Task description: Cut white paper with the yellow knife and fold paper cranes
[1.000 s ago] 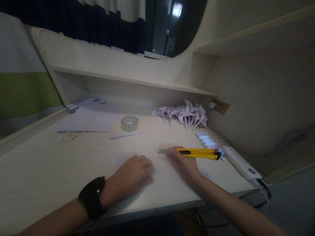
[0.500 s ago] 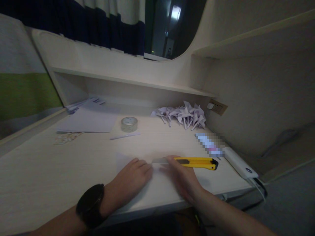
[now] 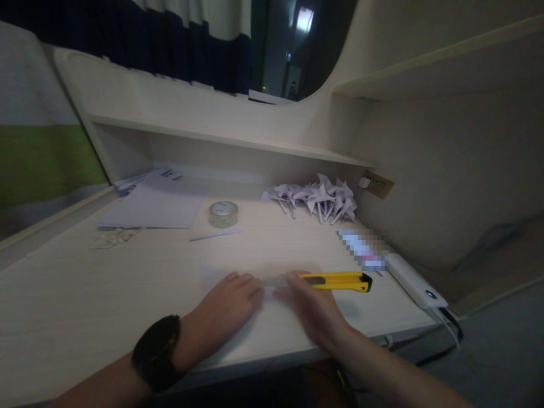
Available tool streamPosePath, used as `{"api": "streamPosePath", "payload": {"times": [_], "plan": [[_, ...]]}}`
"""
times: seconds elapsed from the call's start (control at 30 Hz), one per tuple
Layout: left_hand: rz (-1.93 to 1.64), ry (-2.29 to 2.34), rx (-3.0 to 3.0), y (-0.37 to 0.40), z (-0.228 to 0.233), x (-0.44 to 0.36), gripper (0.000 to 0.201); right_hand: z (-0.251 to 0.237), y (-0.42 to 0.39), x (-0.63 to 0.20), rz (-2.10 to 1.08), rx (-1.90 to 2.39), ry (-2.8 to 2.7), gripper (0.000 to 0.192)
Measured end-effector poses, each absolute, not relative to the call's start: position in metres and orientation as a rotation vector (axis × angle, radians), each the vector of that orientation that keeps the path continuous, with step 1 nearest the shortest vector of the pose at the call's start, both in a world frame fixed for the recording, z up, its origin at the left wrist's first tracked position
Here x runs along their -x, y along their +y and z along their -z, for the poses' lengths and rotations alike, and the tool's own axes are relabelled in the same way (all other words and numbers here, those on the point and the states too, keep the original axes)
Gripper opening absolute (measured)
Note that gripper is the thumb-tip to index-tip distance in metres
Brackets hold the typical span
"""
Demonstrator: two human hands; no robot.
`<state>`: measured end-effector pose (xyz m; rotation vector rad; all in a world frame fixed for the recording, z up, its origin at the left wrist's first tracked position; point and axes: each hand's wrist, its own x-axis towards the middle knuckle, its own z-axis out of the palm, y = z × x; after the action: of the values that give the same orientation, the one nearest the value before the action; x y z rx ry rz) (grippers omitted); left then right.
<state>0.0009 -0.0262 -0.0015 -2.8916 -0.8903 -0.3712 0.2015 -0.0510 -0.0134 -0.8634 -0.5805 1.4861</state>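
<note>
My left hand (image 3: 227, 303) lies flat, fingers together, pressing a white sheet of paper (image 3: 210, 276) onto the pale desk (image 3: 76, 294). A black watch (image 3: 155, 352) is on that wrist. My right hand (image 3: 312, 309) grips a yellow utility knife (image 3: 335, 281) by its front end. The knife's bare blade (image 3: 276, 280) points left and rests on the paper, close to my left fingertips.
At the back of the desk sit a roll of clear tape (image 3: 223, 213), a white pen (image 3: 216, 234), a stack of paper sheets (image 3: 153, 207) and a heap of folded paper cranes (image 3: 317, 198). A white power bank (image 3: 414, 280) with a cable lies at the right edge.
My right hand has brought the knife down and left, so the blade now lies on the paper beside my left fingertips. The left hand has stayed on the sheet.
</note>
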Motion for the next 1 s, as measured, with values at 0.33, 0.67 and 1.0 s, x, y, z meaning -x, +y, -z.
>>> {"api": "streamPosePath", "payload": {"times": [0.33, 0.67, 1.0], "plan": [[0.436, -1.042, 3.082, -0.016, 0.001, 0.001, 0.005, 0.006, -0.051, -0.203, -1.462, 0.906, -0.438, 0.024], [0.512, -0.972, 3.308, -0.007, -0.001, 0.01, 0.014, 0.01, -0.048, -0.217, -1.43, 0.822, -0.341, 0.018], [0.485, -0.908, 3.364, -0.003, -0.007, 0.007, 0.008, 0.01, -0.049, -0.217, -1.402, 0.833, -0.356, 0.018]]}}
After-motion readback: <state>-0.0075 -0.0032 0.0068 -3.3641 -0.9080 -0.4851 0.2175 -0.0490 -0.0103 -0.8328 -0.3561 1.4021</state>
